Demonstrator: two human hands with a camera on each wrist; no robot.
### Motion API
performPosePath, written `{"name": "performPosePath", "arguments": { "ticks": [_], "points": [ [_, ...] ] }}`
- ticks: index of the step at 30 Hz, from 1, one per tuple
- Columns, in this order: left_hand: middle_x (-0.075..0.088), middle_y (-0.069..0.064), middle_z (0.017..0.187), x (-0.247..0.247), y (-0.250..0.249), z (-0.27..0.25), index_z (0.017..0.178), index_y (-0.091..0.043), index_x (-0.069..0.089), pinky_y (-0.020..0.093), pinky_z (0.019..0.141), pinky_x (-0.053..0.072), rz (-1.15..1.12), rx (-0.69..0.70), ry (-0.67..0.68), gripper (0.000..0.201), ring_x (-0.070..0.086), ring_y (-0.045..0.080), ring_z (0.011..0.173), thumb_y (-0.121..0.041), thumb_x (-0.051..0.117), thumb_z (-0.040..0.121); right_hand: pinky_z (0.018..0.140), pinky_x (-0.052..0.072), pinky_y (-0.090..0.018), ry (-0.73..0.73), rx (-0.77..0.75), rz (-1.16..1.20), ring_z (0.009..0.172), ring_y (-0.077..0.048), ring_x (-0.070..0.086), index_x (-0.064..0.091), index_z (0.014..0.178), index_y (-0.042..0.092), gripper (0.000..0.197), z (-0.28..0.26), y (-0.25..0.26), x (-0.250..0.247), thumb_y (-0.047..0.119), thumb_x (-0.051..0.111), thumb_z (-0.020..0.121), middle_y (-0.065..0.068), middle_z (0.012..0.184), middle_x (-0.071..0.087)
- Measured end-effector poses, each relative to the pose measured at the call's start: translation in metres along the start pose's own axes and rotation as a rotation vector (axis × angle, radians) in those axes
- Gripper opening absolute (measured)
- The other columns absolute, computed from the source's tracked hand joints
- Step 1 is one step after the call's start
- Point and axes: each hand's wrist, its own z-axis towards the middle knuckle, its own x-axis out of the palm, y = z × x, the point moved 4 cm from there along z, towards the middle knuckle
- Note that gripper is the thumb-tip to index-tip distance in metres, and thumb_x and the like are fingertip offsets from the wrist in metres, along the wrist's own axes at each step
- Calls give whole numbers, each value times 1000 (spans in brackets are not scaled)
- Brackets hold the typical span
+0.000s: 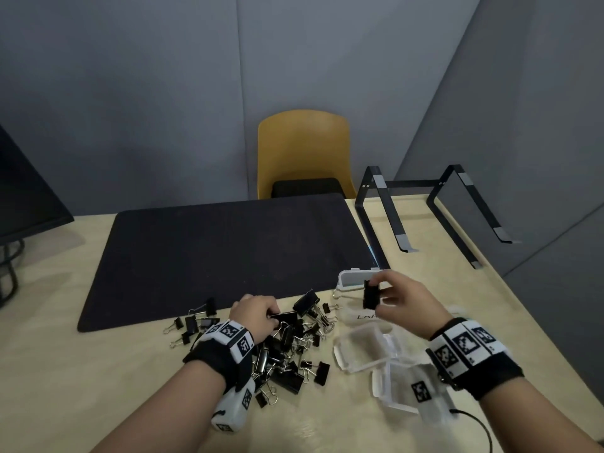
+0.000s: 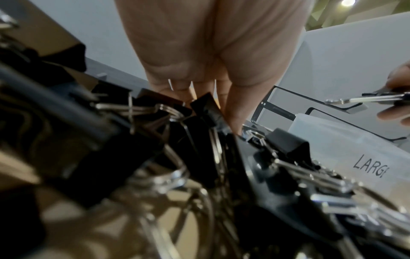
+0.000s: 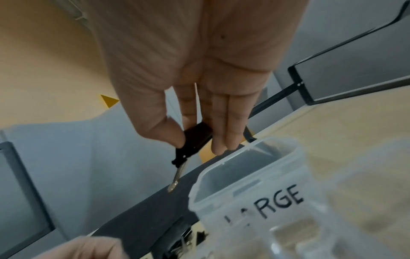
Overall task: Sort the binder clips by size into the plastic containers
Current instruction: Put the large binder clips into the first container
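The right hand (image 1: 403,302) pinches a large black binder clip (image 1: 371,295) between thumb and fingers, raised off the table at centre right of the head view, just above the open clear container marked "LARGE" (image 3: 255,177) (the wrist view shows the clip's silver handle hanging down beside that container's rim). The left hand (image 1: 253,317), lower centre of the head view, reaches down into the pile of black binder clips (image 1: 287,351), its fingers curled round one clip (image 1: 283,317) at the pile's far edge; its wrist view shows the fingertips (image 2: 235,122) down among the clips, much of it blurred.

Two more clear containers (image 1: 362,349) sit open nearer the lower right of the head view, partly under the right wrist. A few small clips (image 1: 192,322) lie apart to the left of the pile. All rest on a pale wooden table (image 1: 98,387), with a dark mat (image 1: 212,250) across the middle, a black stand (image 1: 434,204) at upper right, and a yellow chair (image 1: 304,148) behind.
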Motion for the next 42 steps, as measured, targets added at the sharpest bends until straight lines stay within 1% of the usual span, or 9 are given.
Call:
{"name": "performPosePath", "arguments": {
  "ticks": [4, 8, 10, 18, 26, 31, 36, 40, 42],
  "points": [
    [46, -9, 87, -5, -4, -3, 91, -29, 55, 29, 95, 33, 39, -8, 18, 4, 46, 17, 103, -28, 58, 89, 84, 51, -28, -57, 37, -140, 100, -11, 62, 58, 93, 26, 31, 8, -14, -26, 4, 69, 75, 6, 108, 63],
    [48, -1, 104, -7, -3, -6, 90, -29, 49, 30, 93, 37, 40, -46, 63, 8, 45, 22, 96, -31, 57, 89, 61, 35, -10, 17, 69, -351, 65, 5, 48, 58, 105, 24, 34, 17, -18, -34, 7, 67, 77, 10, 107, 59],
    [49, 1, 108, -7, -2, -6, 91, -28, 49, 31, 92, 38, 34, -55, 87, 9, 47, 25, 100, -32, 56, 89, 57, 31, -8, 64, 74, -438, 62, 6, 41, 57, 110, 23, 36, 20, -20, -33, 7, 66, 78, 9, 106, 57],
    [43, -12, 85, -12, -5, -4, 96, -27, 43, 26, 85, 33, 40, 23, 109, 10, 39, 15, 94, -27, 52, 93, 88, 36, -20, 179, 101, -587, 110, -17, 50, 51, 93, 35, 35, 35, -40, -17, 11, 68, 74, 0, 119, 55],
    [53, -1, 130, -7, -3, 8, 135, -29, 45, 36, 102, 37, 118, 36, 263, 38, 40, 22, 125, -26, 45, 96, 98, 41, -29, 275, 107, -821, 117, -18, 43, 63, 105, 28, 27, 49, -41, -8, 14, 59, 82, 8, 120, 60],
    [59, 1, 112, -12, 1, 9, 115, -23, 59, 37, 97, 42, 20, -19, 275, 27, 46, 21, 115, -30, 49, 91, 98, 43, -30, 260, 156, -792, 113, -17, 50, 70, 99, 27, 22, 53, -41, -3, 21, 54, 86, 4, 118, 63],
    [53, -9, 74, -17, 2, 9, 77, -25, 52, 27, 67, 43, -86, -15, 183, 17, 52, 10, 70, -38, 58, 85, 84, 46, -28, 284, 277, -749, 98, -18, 59, 72, 97, 26, 25, 48, -50, 4, 39, 51, 90, 1, 107, 68],
    [60, -7, 68, -28, -6, 7, 80, -19, 56, 25, 63, 47, -215, -11, 132, 13, 62, 4, 60, -31, 63, 83, 72, 44, -27, 249, 320, -767, 85, -20, 57, 70, 96, 13, 33, 48, -50, 3, 37, 49, 91, -8, 101, 68],
    [61, -5, 72, -36, -10, 5, 84, -19, 59, 29, 65, 50, -221, -7, 75, 12, 62, 10, 65, -30, 64, 82, 78, 48, -28, 169, 244, -753, 91, -20, 60, 71, 93, 12, 26, 48, -46, 0, 30, 52, 89, -6, 102, 68]
  ]
}}
